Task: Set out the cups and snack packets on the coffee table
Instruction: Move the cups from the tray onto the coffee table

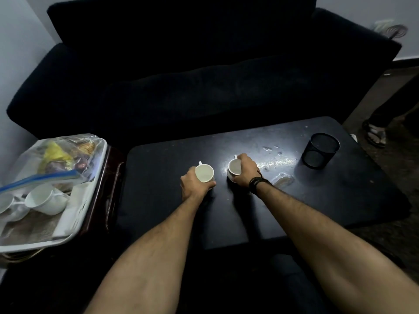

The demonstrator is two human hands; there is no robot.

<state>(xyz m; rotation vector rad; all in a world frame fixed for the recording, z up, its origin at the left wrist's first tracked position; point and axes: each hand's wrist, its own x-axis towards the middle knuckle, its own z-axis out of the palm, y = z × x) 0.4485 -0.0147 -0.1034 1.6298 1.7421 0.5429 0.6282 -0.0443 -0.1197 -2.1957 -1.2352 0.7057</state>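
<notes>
- While both arms reach forward, I see two smooth white round cups upright mid coffee table point(340, 200), dull black and scuffed.
- My left hand point(192, 184) wraps the left cup point(204, 173), fingers curled around its near wall.
- My right hand point(246, 172) clasps the right cup point(234, 168) from its right side.
- Crinkly snack packets point(59, 155) sit in a white tray point(74, 225) off the table's left edge.

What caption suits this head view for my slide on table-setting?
Left hand and right hand each grip a white cup on the dark coffee table; more cups and snack packets wait in the tray.
</notes>
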